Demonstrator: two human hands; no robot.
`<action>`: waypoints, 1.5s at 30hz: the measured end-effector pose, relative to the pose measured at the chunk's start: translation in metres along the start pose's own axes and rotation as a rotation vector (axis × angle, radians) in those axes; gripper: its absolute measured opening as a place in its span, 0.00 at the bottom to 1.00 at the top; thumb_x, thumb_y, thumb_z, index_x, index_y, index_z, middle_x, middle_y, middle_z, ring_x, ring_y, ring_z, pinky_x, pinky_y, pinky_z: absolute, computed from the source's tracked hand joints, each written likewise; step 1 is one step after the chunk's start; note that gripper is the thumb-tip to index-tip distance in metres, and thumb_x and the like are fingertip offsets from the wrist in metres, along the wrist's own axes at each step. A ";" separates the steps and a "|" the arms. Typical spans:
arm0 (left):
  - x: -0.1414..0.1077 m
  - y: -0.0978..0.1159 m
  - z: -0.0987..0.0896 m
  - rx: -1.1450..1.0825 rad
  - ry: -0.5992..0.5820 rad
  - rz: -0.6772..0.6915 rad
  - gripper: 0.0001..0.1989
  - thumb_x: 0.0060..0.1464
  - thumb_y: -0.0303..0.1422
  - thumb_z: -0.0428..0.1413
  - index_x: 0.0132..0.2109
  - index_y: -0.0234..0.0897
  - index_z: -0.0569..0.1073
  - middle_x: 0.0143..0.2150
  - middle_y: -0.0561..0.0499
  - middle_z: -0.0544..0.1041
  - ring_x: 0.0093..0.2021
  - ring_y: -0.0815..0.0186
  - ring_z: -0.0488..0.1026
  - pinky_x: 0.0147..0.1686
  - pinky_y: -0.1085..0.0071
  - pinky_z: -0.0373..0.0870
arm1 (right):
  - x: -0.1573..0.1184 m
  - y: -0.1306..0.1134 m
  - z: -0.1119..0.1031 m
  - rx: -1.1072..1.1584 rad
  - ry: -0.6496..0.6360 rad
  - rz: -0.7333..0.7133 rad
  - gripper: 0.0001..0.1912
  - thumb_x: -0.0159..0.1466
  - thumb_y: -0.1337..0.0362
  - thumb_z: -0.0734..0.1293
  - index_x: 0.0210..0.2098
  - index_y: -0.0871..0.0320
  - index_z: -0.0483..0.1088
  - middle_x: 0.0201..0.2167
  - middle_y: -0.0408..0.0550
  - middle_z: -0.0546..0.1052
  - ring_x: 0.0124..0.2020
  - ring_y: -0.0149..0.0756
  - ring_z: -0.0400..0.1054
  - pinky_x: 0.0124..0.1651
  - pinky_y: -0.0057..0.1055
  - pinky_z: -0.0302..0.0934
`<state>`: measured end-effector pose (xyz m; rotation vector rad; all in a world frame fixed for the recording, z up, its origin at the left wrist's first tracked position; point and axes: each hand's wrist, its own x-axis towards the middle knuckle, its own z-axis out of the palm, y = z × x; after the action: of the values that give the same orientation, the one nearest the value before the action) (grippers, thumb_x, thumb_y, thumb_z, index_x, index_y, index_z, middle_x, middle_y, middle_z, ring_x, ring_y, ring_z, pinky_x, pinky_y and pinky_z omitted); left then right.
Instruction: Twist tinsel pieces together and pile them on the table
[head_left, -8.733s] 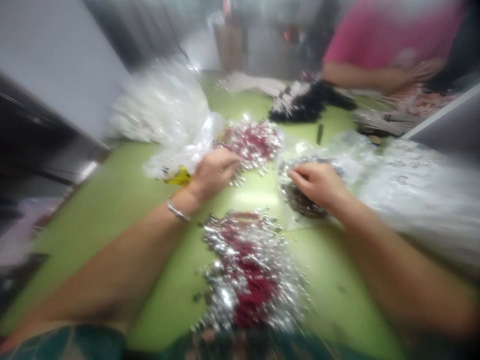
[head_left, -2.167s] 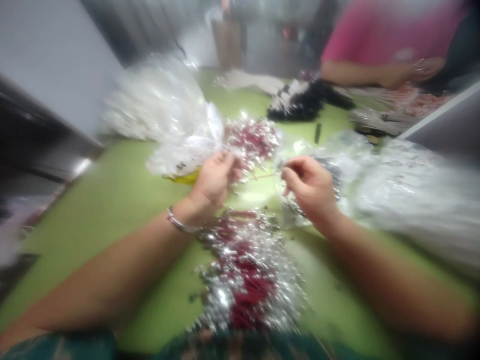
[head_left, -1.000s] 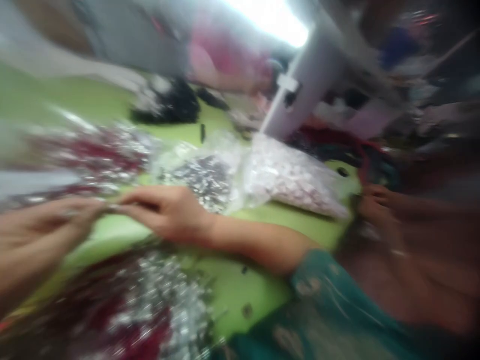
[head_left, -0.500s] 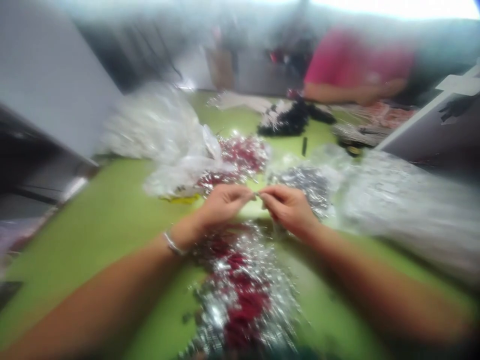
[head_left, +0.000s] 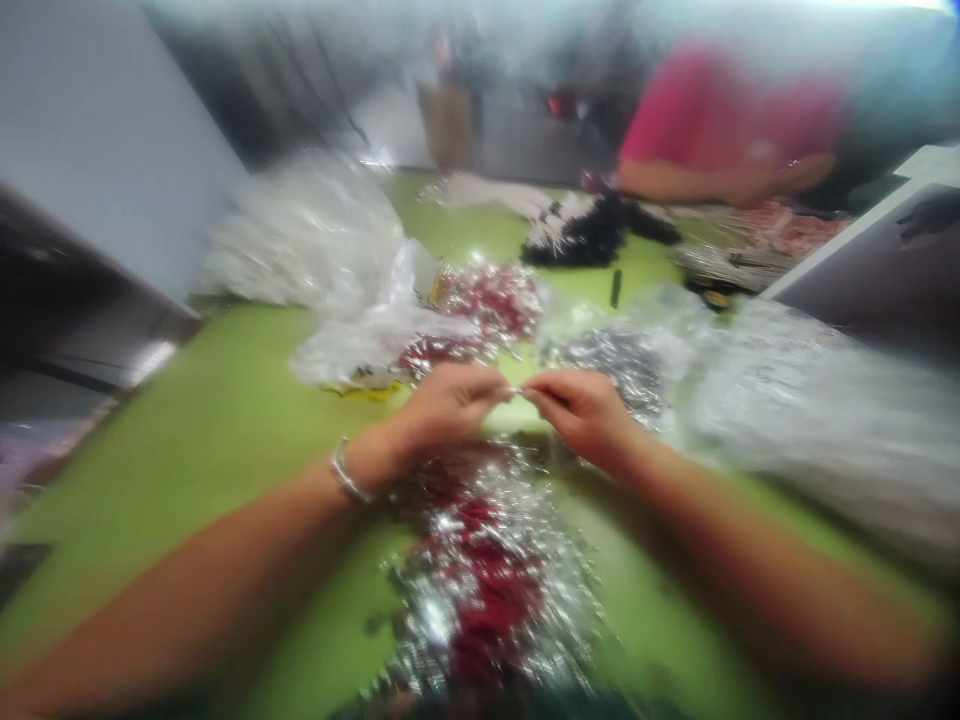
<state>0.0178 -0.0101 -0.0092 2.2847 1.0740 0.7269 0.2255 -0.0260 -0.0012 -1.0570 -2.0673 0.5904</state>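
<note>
My left hand (head_left: 454, 402) and my right hand (head_left: 581, 408) meet at mid-table, fingertips pinched. Between them is a small, shiny, silvery piece (head_left: 515, 391), too small and blurred to name. Both hands are closed on it from either side. Below my hands spreads a heap of silver-tipped pieces with dark red middles (head_left: 495, 580). Just beyond my left hand lies another red and silver pile (head_left: 491, 300). A pile of grey metallic pieces (head_left: 619, 365) rests on clear plastic past my right hand.
The green table (head_left: 255, 420) carries clear plastic bags at the left (head_left: 315, 240) and right (head_left: 817, 390). Farther back sit a black and white bundle (head_left: 577, 232) and a small black stick (head_left: 616, 288). A person in a pink top (head_left: 697, 125) is across the table.
My hands stay pinched together in nearly the same place. The piece between them now shows brighter and a little longer. The whole view has shifted slightly.
</note>
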 end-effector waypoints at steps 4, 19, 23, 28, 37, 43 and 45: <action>-0.004 -0.001 0.001 0.352 -0.006 0.230 0.13 0.59 0.37 0.51 0.29 0.36 0.73 0.23 0.52 0.69 0.24 0.71 0.60 0.25 0.73 0.54 | 0.001 -0.004 -0.003 -0.009 -0.163 0.098 0.10 0.62 0.64 0.66 0.26 0.58 0.74 0.20 0.41 0.75 0.23 0.27 0.64 0.30 0.27 0.57; 0.003 0.002 -0.020 0.175 -0.395 0.057 0.16 0.60 0.37 0.50 0.27 0.37 0.74 0.26 0.51 0.72 0.26 0.70 0.64 0.29 0.69 0.58 | 0.019 0.029 -0.052 -0.547 -0.318 0.206 0.08 0.61 0.67 0.66 0.27 0.55 0.75 0.28 0.46 0.76 0.29 0.33 0.65 0.31 0.32 0.54; 0.007 0.003 -0.031 -0.018 -0.204 -0.171 0.19 0.62 0.42 0.47 0.33 0.35 0.76 0.26 0.51 0.72 0.25 0.70 0.66 0.27 0.72 0.61 | 0.013 0.027 -0.029 -0.806 -0.397 0.185 0.07 0.63 0.65 0.64 0.33 0.57 0.76 0.36 0.52 0.75 0.33 0.37 0.65 0.29 0.33 0.49; 0.008 -0.006 -0.041 -0.251 -0.120 -0.280 0.20 0.63 0.44 0.48 0.45 0.37 0.78 0.31 0.48 0.76 0.24 0.72 0.66 0.24 0.74 0.62 | 0.011 0.026 -0.012 -0.919 -0.358 0.242 0.11 0.65 0.70 0.58 0.33 0.59 0.72 0.36 0.55 0.73 0.31 0.37 0.64 0.26 0.34 0.44; 0.008 0.008 -0.007 -0.384 -0.045 -0.332 0.16 0.56 0.39 0.57 0.24 0.33 0.74 0.20 0.54 0.68 0.20 0.75 0.59 0.19 0.76 0.55 | 0.004 0.001 -0.006 -0.153 -0.073 0.187 0.05 0.63 0.66 0.60 0.31 0.57 0.66 0.22 0.42 0.71 0.23 0.30 0.60 0.30 0.29 0.53; 0.006 0.014 -0.008 -0.394 -0.090 -0.315 0.16 0.57 0.38 0.55 0.25 0.33 0.74 0.21 0.55 0.68 0.21 0.75 0.59 0.21 0.76 0.54 | -0.001 -0.003 0.005 0.017 -0.008 0.092 0.06 0.64 0.65 0.63 0.32 0.57 0.70 0.26 0.43 0.74 0.27 0.30 0.64 0.33 0.29 0.58; 0.006 0.014 -0.010 -0.383 -0.112 -0.305 0.16 0.57 0.38 0.55 0.25 0.33 0.74 0.21 0.55 0.68 0.21 0.74 0.60 0.21 0.75 0.54 | -0.001 -0.003 0.006 0.044 -0.006 0.074 0.05 0.64 0.66 0.63 0.32 0.57 0.71 0.26 0.42 0.74 0.27 0.30 0.65 0.34 0.29 0.59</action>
<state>0.0223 -0.0110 0.0089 1.7694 1.0916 0.6114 0.2201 -0.0292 -0.0037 -1.1107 -2.0184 0.6739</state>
